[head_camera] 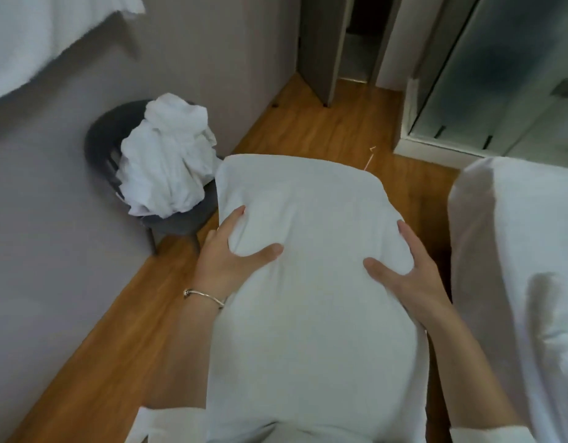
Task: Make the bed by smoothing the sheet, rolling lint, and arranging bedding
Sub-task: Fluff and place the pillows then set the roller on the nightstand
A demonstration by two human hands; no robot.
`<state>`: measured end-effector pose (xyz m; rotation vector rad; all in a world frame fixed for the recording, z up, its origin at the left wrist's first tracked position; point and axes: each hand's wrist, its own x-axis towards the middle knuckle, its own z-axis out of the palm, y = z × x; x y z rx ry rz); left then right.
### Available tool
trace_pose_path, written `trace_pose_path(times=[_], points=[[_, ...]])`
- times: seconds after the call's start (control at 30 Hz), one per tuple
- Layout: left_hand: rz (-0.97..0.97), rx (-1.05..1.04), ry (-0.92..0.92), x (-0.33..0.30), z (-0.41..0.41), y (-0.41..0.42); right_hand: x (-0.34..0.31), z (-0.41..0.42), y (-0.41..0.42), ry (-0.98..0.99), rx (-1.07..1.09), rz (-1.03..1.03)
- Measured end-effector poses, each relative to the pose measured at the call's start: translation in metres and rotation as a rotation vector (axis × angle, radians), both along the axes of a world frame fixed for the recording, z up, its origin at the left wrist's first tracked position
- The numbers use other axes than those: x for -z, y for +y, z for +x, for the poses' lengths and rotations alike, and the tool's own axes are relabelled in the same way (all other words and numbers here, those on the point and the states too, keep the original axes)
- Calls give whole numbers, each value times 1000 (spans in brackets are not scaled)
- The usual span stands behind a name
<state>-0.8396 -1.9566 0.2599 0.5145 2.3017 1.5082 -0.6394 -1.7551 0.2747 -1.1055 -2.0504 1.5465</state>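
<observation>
Both forearms reached up from the bottom of the frame toward its centre. The left hand [226, 251] and right hand [404, 266] each gripped a side of the pillow [308, 282], thumbs pressed on top, fingers curled around the edges.

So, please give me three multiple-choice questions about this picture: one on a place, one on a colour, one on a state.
1. Where does the heap of crumpled white linen lie?
A. on the dark grey chair
B. on the wooden floor
C. inside the glass cabin

2. What colour is the pillow?
A. grey
B. white
C. brown

3. How is the pillow held?
A. by the left hand alone
B. by the right hand alone
C. by both hands, one on each side

Answers: 1 A, the linen fills the chair's seat by the wall. 2 B, its cover is plain white. 3 C, thumbs press on top and fingers wrap both edges.
</observation>
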Motion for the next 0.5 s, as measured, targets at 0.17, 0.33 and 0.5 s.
trace_pose_path(times=[0.17, 0.33, 0.5], points=[[-7, 177, -4, -26, -105, 120, -25, -75, 84, 35, 155, 6], [3, 275, -71, -16, -177, 229, -29, -129, 172, 5, 256, 0], [-30, 343, -50, 7, -231, 361, -6, -177, 286, -44, 319, 17]])
